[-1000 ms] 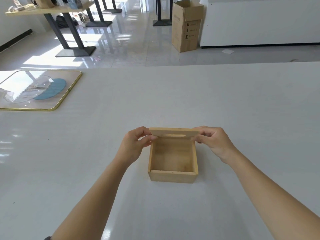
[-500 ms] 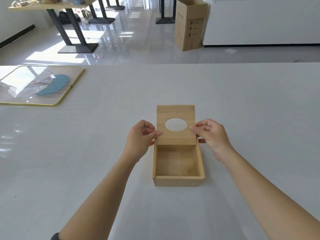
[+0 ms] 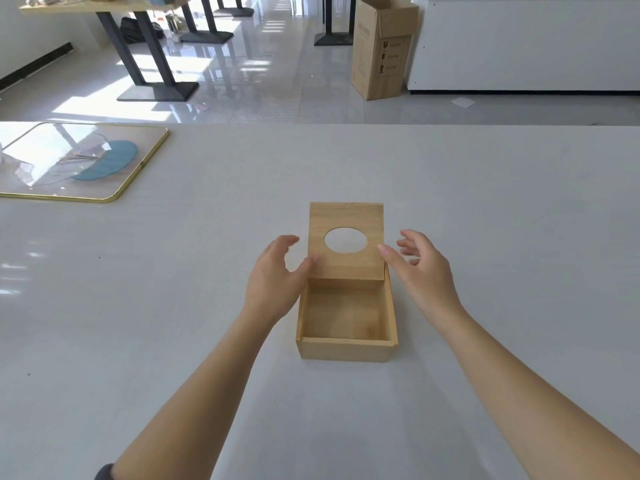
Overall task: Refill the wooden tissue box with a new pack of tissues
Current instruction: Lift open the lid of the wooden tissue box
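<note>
A wooden tissue box (image 3: 346,348) stands open on the white table (image 3: 485,209), its inside bare. Its lid (image 3: 346,268), a flat wooden panel with a round hole, lies slid back past the box's far edge, mostly on the table. My left hand (image 3: 273,278) hovers at the lid's left side, fingers spread, thumb near the lid's edge. To the right of the lid, my right hand (image 3: 419,268) is also spread, holding nothing. No tissue pack is in view.
A gold-rimmed glass tray (image 3: 138,168) lies at the table's far left, holding clear plastic wrap and a blue half-round piece. Beyond the table are a cardboard carton (image 3: 381,50) on the floor, black table legs and a white counter.
The lid went from standing upright at the box's far edge to lying flat beyond it. Both hands have let go of it and opened.
</note>
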`<state>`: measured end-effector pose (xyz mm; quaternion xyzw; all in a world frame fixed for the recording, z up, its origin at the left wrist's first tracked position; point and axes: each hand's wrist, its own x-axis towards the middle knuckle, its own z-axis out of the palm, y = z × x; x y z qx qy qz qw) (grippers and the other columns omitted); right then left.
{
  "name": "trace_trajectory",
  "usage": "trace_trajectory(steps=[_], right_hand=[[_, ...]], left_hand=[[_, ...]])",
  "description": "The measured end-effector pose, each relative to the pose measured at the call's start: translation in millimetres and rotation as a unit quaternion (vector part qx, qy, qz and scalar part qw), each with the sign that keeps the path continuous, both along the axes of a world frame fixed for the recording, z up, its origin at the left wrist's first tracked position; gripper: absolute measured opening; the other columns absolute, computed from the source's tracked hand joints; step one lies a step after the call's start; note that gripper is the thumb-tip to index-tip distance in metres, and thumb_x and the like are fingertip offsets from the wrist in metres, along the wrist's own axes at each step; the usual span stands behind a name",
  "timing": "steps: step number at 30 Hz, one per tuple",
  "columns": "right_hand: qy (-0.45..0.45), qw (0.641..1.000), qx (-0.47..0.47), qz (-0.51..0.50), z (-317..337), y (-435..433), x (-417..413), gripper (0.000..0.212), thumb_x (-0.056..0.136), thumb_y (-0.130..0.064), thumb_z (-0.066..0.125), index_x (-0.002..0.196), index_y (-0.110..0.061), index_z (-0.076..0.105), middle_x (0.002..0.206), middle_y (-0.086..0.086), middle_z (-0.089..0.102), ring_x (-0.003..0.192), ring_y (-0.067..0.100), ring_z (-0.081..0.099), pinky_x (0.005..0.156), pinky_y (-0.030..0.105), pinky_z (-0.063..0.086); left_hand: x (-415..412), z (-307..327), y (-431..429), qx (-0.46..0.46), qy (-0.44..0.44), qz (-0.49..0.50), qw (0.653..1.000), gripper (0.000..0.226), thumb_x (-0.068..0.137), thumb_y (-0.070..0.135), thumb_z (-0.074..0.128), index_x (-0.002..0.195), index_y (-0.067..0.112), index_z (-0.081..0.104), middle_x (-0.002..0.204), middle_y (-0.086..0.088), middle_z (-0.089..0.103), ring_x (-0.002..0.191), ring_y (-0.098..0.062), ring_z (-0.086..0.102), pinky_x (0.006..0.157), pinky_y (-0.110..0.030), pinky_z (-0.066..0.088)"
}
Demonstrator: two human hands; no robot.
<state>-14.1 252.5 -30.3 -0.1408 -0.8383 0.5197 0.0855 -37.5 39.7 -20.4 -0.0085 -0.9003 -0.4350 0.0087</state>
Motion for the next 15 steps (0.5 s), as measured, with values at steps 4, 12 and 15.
trace_trajectory(steps=[4,12,15], right_hand=[[0.122,0.965,0.229,0.037,11,4,16,0.073,0.085,-0.052,0.055,0.144,-0.018,0.029,0.152,0.005,0.031,0.141,0.017,0.024,0.114,0.037,0.018],[0.204,0.911,0.355,0.057,24,6,42,0.079,0.083,-0.059,0.044,0.146,-0.018,0.021,0.155,0.013,0.020,0.143,0.026,0.016,0.114,0.041,0.008],[0.210,0.912,0.348,0.051,24,7,55,0.078,0.083,-0.060,0.043,0.146,-0.020,0.019,0.155,0.013,0.019,0.143,0.021,0.012,0.114,0.040,0.007]], left_hand=[[21,7,5,-0.136,0.176,0.015,0.975,0.067,0.086,0.056,0.046,0.142,0.019,0.037,0.151,0.001,0.035,0.141,-0.017,0.026,0.116,-0.033,0.014],[56,11,10,-0.240,0.253,0.015,0.937,0.071,0.086,0.060,0.036,0.145,0.021,0.031,0.154,-0.003,0.028,0.143,-0.020,0.017,0.117,-0.037,0.000],[71,9,11,-0.242,0.249,0.019,0.938,0.070,0.087,0.059,0.035,0.146,0.021,0.030,0.154,-0.003,0.027,0.144,-0.020,0.016,0.117,-0.038,-0.001]])
